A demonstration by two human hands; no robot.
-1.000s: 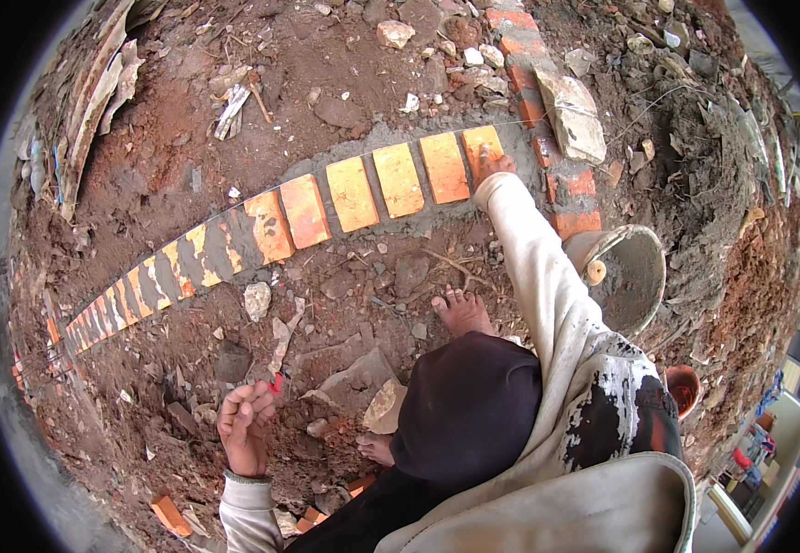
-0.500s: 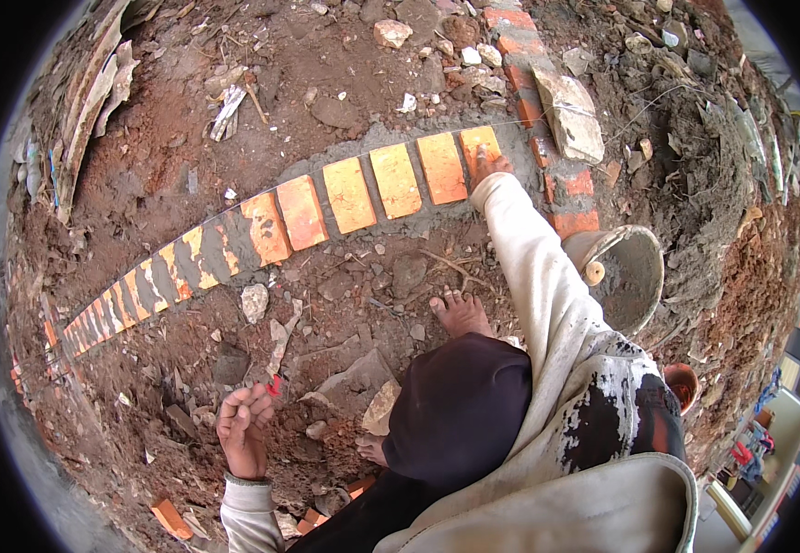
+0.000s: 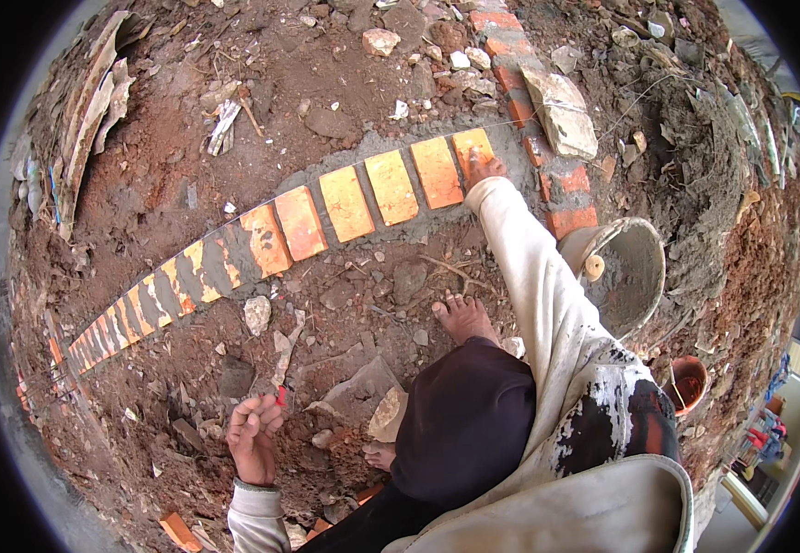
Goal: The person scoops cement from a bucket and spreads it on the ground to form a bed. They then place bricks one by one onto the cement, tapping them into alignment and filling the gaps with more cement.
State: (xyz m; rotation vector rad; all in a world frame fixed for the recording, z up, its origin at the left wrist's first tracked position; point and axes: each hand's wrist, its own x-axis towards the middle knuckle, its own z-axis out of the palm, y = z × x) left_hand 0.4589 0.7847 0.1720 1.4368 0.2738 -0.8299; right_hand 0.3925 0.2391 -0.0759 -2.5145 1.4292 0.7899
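My right hand [image 3: 484, 167] rests with spread, slightly bent fingers on the rightmost orange brick [image 3: 470, 143] of a curving row [image 3: 344, 198] bedded in grey mortar. A thin string [image 3: 234, 219] runs along the row's far edge; the left part is smeared with mortar. My left hand [image 3: 254, 429] is raised at lower left, fingers loosely curled and apart, with nothing visible in it, near a small red scrap [image 3: 282, 395] on the soil. My bare foot [image 3: 464, 318] is below the row.
A red brick course [image 3: 570, 221] runs away at right, with a pale stone block [image 3: 561, 115] on it. A mortar-crusted bucket [image 3: 630, 276] and a smaller reddish container [image 3: 688, 384] are at my right. Rubble, broken sheets [image 3: 96, 120] and loose bricks [image 3: 179, 530] lie around.
The view has shifted slightly, so the brick row sits a little lower in it. My right hand stays on the end brick; my left hand keeps its loose curl.
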